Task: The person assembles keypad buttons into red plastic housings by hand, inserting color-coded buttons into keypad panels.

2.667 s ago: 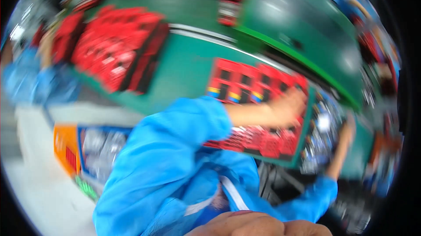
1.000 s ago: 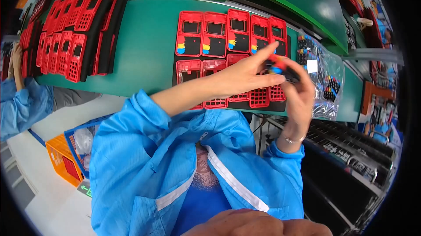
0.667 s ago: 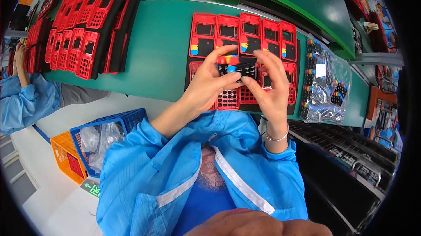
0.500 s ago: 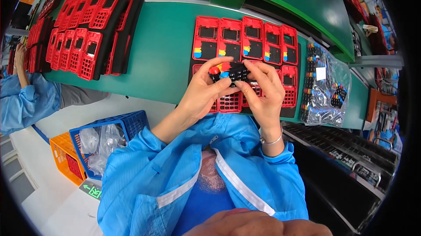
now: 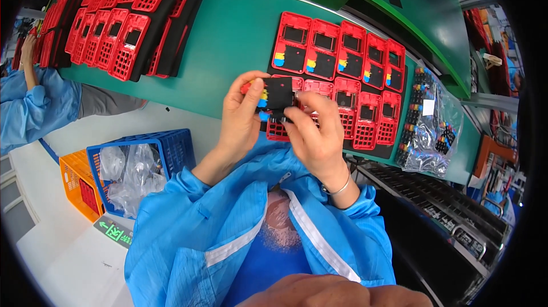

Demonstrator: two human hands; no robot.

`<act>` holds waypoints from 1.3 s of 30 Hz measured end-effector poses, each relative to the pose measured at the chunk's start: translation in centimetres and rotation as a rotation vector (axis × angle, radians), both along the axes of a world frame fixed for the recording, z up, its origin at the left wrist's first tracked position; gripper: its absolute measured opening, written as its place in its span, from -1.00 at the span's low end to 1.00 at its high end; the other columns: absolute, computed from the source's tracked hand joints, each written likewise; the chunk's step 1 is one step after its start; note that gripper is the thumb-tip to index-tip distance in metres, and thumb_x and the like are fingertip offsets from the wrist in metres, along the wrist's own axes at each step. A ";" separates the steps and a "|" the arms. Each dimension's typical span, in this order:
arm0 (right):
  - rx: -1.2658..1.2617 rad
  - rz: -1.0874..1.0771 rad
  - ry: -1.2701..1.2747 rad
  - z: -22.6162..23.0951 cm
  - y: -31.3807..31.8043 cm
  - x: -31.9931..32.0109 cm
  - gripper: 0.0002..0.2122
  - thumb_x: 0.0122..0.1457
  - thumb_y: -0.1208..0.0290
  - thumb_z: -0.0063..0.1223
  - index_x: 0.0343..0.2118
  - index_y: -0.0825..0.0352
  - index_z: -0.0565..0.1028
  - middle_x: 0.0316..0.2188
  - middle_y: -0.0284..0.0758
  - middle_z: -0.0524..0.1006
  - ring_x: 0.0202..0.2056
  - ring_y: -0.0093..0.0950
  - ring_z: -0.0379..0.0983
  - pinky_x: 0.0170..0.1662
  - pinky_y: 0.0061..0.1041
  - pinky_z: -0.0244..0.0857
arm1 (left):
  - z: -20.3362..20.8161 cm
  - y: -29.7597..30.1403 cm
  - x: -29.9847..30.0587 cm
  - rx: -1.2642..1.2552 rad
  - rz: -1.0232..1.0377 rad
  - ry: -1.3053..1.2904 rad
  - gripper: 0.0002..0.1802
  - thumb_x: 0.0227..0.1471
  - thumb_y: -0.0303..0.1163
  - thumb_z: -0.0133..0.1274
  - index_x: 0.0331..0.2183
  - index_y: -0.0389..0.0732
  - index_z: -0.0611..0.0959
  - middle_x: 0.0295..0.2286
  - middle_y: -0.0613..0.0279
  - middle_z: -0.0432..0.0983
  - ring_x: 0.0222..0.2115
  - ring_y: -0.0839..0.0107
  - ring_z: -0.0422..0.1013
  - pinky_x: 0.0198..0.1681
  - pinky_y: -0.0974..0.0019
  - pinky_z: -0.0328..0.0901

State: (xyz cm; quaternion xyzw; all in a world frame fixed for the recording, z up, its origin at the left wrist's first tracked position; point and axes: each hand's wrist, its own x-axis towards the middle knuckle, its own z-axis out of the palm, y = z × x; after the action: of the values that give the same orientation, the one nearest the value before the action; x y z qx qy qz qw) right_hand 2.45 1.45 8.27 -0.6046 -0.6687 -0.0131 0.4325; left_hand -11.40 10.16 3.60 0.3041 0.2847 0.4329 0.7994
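Between both hands, above the near row of red housings, is a black rubber keypad [image 5: 279,93] with its flat back toward me and red, yellow and blue key backs along its left side. My left hand [image 5: 237,121] is closed on that left side, thumb on top. My right hand [image 5: 318,140] has its fingertips pinched at the lower right edge, where a second dark piece with a blue end shows beneath. Just beyond, several red phone housings [image 5: 325,43] in the far row have black keypads in their lower halves. The near row's housings [image 5: 367,114] show bare key grids.
A clear bag of keypads [image 5: 436,136] lies at the right. Stacked red housings on black foam [image 5: 130,44] stand at the left. A green raised shelf [image 5: 394,10] borders the back. Blue [image 5: 185,153] and orange crates [image 5: 77,178] sit lower left; a co-worker's sleeve [image 5: 34,118] shows beyond.
The keypad has turned from its shiny keys to its flat back. Both hands have shifted left, and the right fingers have moved to its lower edge. The whole view has tilted slightly.
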 end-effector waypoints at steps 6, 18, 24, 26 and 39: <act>-0.122 0.018 -0.023 -1.2 -1.7 0.9 -0.65 -0.12 0.68 0.26 -0.17 0.37 0.65 -0.20 -0.26 0.62 -0.20 -0.27 0.60 -0.15 -0.32 0.52 | -0.4 0.2 -3.8 -0.098 0.082 0.109 -0.69 0.41 -0.18 -0.03 0.01 -0.18 0.51 -0.18 0.10 0.61 -0.24 0.18 0.63 -0.13 0.06 0.61; -0.253 0.089 -0.403 -3.3 -4.1 -0.8 -0.67 0.07 0.50 0.13 -0.07 0.41 0.63 0.05 -0.18 0.58 0.13 -0.27 0.51 0.18 -0.26 0.38 | -2.4 -1.4 -5.8 -0.149 0.045 0.142 -0.70 0.42 -0.22 -0.06 0.02 -0.20 0.50 -0.07 0.09 0.59 -0.07 0.22 0.60 -0.06 -0.08 0.60; -0.228 0.087 -0.453 -3.2 -4.4 -0.9 -0.58 0.03 0.48 0.11 0.00 0.45 0.59 0.08 -0.18 0.56 0.11 -0.24 0.47 0.17 -0.21 0.36 | -2.3 -1.5 -5.6 -0.144 0.033 0.132 -0.70 0.42 -0.22 -0.06 0.02 -0.21 0.51 -0.07 0.10 0.58 -0.08 0.23 0.60 -0.05 -0.06 0.60; -0.311 0.087 -0.404 -3.4 -4.2 -0.8 -0.58 0.03 0.49 0.09 0.01 0.47 0.58 0.08 -0.17 0.55 0.13 -0.26 0.45 0.20 -0.20 0.32 | -2.4 -1.4 -5.6 -0.139 0.017 0.133 -0.71 0.42 -0.22 -0.05 0.02 -0.19 0.52 -0.06 0.12 0.58 -0.07 0.24 0.59 -0.04 -0.05 0.59; -0.347 0.128 -0.392 -3.0 -4.7 -0.5 -0.56 0.12 0.37 0.30 0.06 0.44 0.57 0.11 -0.14 0.55 0.19 -0.28 0.46 0.37 0.01 0.16 | -1.5 -2.3 -5.3 -0.120 -0.004 0.124 -0.75 0.42 -0.26 -0.05 0.00 -0.15 0.54 -0.07 0.17 0.56 -0.04 0.30 0.57 -0.05 -0.07 0.60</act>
State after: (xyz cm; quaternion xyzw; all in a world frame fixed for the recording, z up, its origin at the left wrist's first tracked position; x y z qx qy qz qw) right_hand 1.99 -3.24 5.28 -0.6122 -0.7688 0.0123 0.1845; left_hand -16.70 7.91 2.13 0.2824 0.3583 0.3938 0.7980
